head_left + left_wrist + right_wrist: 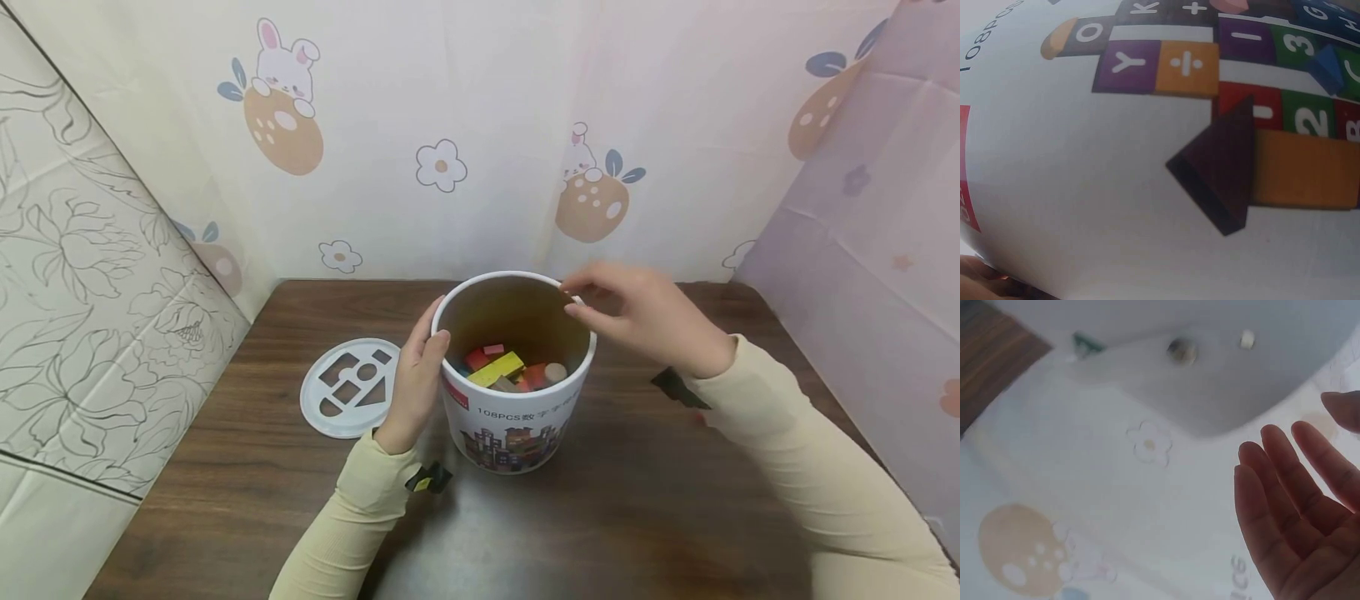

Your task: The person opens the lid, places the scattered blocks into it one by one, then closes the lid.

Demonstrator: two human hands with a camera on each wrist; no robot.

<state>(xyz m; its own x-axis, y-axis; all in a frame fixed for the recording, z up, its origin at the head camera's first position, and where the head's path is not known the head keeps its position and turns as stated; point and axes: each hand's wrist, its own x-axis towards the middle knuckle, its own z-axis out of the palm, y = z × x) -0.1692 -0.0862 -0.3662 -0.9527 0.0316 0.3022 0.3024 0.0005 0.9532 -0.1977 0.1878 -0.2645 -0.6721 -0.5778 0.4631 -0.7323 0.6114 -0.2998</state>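
A white round bucket [517, 433] of building blocks stands upright on the table, its top uncovered. Inside lie coloured blocks, among them a yellow block [497, 369] and a round wooden one [555, 372]. My left hand [418, 379] grips the bucket's left side, thumb at the rim. The left wrist view is filled by the bucket's printed wall, with a bit of the hand [991, 281] at the lower left corner. At the right rim hovers my right hand [637, 312], fingers loosely bent. In the right wrist view that hand [1310, 525] holds nothing.
A white lid [315, 404] with shaped cut-outs lies flat on the brown wooden table [262, 492], left of the bucket. Behind the table hangs a curtain [495, 225] printed with rabbits and flowers. Patterned sheets also close off the left and right sides.
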